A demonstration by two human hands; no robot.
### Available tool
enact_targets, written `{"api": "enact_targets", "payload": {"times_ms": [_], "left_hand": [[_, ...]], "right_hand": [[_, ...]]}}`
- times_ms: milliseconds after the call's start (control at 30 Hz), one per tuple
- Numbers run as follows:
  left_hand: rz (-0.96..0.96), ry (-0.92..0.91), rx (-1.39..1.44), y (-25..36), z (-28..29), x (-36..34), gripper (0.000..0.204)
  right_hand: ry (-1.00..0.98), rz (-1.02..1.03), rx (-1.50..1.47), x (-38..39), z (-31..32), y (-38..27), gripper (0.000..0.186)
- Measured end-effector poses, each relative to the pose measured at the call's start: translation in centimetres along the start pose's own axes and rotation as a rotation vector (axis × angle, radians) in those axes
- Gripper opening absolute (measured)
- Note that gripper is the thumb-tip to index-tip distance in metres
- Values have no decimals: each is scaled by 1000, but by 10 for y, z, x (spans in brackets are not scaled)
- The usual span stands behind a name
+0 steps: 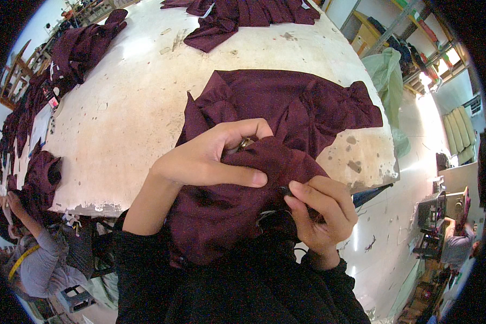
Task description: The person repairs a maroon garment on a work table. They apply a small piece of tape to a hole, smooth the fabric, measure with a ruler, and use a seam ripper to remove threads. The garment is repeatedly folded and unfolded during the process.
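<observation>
Maroon garment is lying across the surface, near part bunching before me. My left hand is gripping a fold; my right hand is pinching a small dark piece, fingers almost meeting. Keeping cloth taut should be steadying the work.

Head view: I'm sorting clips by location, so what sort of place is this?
Probably a garment workshop: maroon garments lie across a large worn table, and a co-worker at left wears what looks like a yellow measuring tape.
</observation>
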State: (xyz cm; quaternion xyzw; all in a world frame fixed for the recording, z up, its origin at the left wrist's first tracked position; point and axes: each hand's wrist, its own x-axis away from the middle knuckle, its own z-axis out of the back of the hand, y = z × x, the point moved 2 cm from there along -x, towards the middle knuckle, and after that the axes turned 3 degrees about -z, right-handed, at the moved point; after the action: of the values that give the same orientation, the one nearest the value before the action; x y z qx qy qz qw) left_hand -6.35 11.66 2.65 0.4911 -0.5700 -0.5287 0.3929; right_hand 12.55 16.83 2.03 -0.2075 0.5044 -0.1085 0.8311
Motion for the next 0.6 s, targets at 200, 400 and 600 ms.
{"api": "enact_targets", "payload": {"times_ms": [200, 400, 600], "left_hand": [[-8, 23, 16, 0, -1, 1, 33], [-17, 22, -13, 0, 0, 1, 33], [-14, 7, -36, 0, 0, 0, 34]], "right_hand": [[-114, -51, 20, -1, 3, -11, 33], [-98, -57, 43, 1, 2, -9, 34], [-104, -60, 54, 1, 2, -9, 33]]}}
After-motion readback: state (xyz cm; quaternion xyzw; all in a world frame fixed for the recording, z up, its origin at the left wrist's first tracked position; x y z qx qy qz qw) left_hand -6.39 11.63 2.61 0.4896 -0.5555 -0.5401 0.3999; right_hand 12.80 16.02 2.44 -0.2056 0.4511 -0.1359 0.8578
